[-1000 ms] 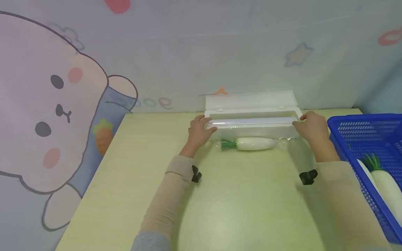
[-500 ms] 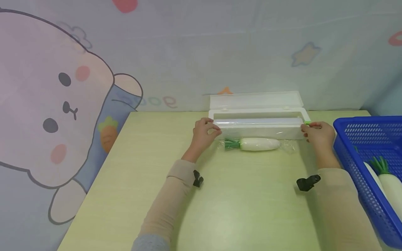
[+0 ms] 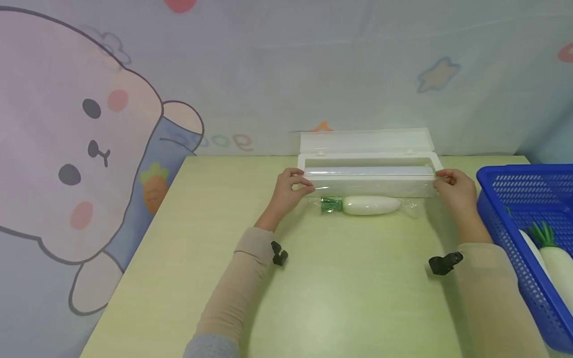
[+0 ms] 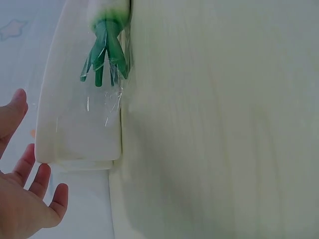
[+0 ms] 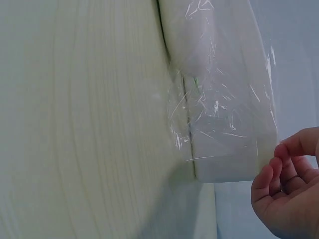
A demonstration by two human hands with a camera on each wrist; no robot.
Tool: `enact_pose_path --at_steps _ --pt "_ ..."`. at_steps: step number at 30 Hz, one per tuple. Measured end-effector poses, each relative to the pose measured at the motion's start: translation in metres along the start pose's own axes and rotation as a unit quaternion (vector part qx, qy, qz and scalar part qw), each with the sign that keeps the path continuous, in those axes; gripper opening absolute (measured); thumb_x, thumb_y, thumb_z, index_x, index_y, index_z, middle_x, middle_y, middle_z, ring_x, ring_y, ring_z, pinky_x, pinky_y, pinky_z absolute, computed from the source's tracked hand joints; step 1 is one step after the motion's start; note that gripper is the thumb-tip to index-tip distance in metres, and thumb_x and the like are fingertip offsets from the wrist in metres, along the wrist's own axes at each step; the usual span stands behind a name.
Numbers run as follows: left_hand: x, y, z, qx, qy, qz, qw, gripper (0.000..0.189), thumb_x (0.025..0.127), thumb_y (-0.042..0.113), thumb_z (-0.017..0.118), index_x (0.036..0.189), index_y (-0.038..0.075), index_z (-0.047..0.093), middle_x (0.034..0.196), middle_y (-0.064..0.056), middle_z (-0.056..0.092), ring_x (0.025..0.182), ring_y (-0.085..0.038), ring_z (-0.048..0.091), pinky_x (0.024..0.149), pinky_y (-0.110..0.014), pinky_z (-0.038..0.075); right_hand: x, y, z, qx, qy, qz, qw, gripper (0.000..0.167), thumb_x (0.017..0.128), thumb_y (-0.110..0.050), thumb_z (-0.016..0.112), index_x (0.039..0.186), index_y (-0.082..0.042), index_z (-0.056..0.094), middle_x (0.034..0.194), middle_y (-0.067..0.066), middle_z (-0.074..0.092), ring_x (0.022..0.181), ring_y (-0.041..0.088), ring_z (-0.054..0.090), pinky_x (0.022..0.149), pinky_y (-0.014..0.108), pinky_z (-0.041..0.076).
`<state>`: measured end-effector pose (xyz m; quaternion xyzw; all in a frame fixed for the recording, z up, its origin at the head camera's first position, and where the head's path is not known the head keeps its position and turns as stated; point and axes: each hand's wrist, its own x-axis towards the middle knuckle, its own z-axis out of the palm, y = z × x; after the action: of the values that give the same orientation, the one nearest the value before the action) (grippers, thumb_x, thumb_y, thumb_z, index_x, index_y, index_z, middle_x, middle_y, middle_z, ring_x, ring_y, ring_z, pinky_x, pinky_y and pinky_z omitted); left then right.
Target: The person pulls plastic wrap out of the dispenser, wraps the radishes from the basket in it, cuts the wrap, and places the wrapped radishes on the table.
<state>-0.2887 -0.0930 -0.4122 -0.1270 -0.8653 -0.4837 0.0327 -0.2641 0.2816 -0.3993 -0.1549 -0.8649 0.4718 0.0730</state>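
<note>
A white plastic wrap dispenser box (image 3: 371,188) lies along the back of the table, with its lid (image 3: 364,140) raised behind it. Inside sits a roll of plastic wrap (image 3: 367,171). Just in front lies a white radish (image 3: 371,205) with green tops, covered in clear film. My left hand (image 3: 288,191) touches the box's left end; in the left wrist view its fingers (image 4: 42,177) are spread and relaxed. At the box's right front corner my right hand (image 3: 456,191) pinches with thumb and fingertips; the film (image 5: 227,109) there is thin and hard to follow.
A blue perforated basket (image 3: 497,199) stands on the right, close to my right forearm, with radishes (image 3: 555,263) inside. Behind the table hangs a printed cloth backdrop (image 3: 358,79). Small black cameras (image 3: 445,263) project from both wrists.
My right hand has shifted off the green piece at the box's right end and now pinches at the front corner. The left hand stays at the left end, its fingers slightly rearranged.
</note>
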Motion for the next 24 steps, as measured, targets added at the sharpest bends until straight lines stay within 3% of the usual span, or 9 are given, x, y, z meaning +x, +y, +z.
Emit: enact_pose_path --at_steps 5,8,12,15,19,24 --pt "-0.002 0.001 0.0 0.003 -0.006 -0.003 1.0 0.016 0.087 0.017 0.072 0.093 0.003 0.073 0.136 -0.008 0.048 0.134 -0.029 0.033 0.11 -0.046 0.029 -0.004 0.003 -0.004 -0.017 -0.025 -0.04 0.9987 0.042 0.097 -0.022 0.048 0.13 0.004 0.051 0.082 -0.012 0.049 0.067 -0.004 0.044 0.057 0.015 0.039" --pt "-0.004 0.001 -0.001 0.005 -0.011 -0.002 0.9999 0.015 0.087 0.017 0.072 0.092 0.003 0.073 0.138 -0.007 0.047 0.135 -0.028 0.032 0.11 -0.047 0.029 -0.008 0.005 -0.006 -0.06 -0.044 -0.081 0.994 0.044 0.101 -0.023 0.044 0.13 0.008 0.052 0.096 0.007 0.058 0.078 0.007 0.048 0.06 0.015 0.038" --pt "-0.009 0.001 -0.002 0.003 -0.019 0.004 0.9998 0.013 0.087 0.017 0.072 0.091 0.004 0.073 0.14 -0.007 0.046 0.135 -0.029 0.03 0.11 -0.049 0.028 -0.015 0.009 -0.008 -0.101 -0.06 -0.12 0.9858 0.041 0.103 -0.021 0.041 0.126 0.01 0.054 0.115 0.03 0.056 0.098 0.03 0.051 0.067 0.018 0.037" --pt "-0.013 0.001 -0.002 0.003 -0.023 0.01 0.9997 0.013 0.086 0.017 0.073 0.091 0.005 0.073 0.139 -0.008 0.045 0.133 -0.029 0.032 0.109 -0.05 0.028 -0.021 0.012 -0.01 -0.107 -0.06 -0.137 0.983 0.038 0.103 -0.019 0.041 0.122 0.011 0.056 0.115 0.033 0.057 0.102 0.036 0.052 0.069 0.021 0.038" --pt "-0.017 -0.001 -0.003 0.006 -0.033 0.013 0.9994 0.013 0.085 0.016 0.074 0.091 0.004 0.074 0.138 -0.008 0.046 0.129 -0.03 0.035 0.108 -0.049 0.03 -0.027 0.014 -0.013 -0.115 -0.059 -0.15 0.9802 0.035 0.103 -0.018 0.042 0.117 0.011 0.057 0.111 0.032 0.058 0.097 0.034 0.052 0.068 0.02 0.038" --pt "-0.022 -0.003 -0.005 0.01 -0.064 0.008 0.9979 0.012 0.084 0.014 0.074 0.091 0.003 0.074 0.137 -0.008 0.047 0.128 -0.029 0.035 0.107 -0.048 0.031 -0.03 0.021 -0.015 -0.146 -0.074 -0.171 0.9715 0.03 0.102 -0.014 0.045 0.111 0.009 0.06 0.105 0.031 0.06 0.093 0.036 0.054 0.069 0.031 0.041"
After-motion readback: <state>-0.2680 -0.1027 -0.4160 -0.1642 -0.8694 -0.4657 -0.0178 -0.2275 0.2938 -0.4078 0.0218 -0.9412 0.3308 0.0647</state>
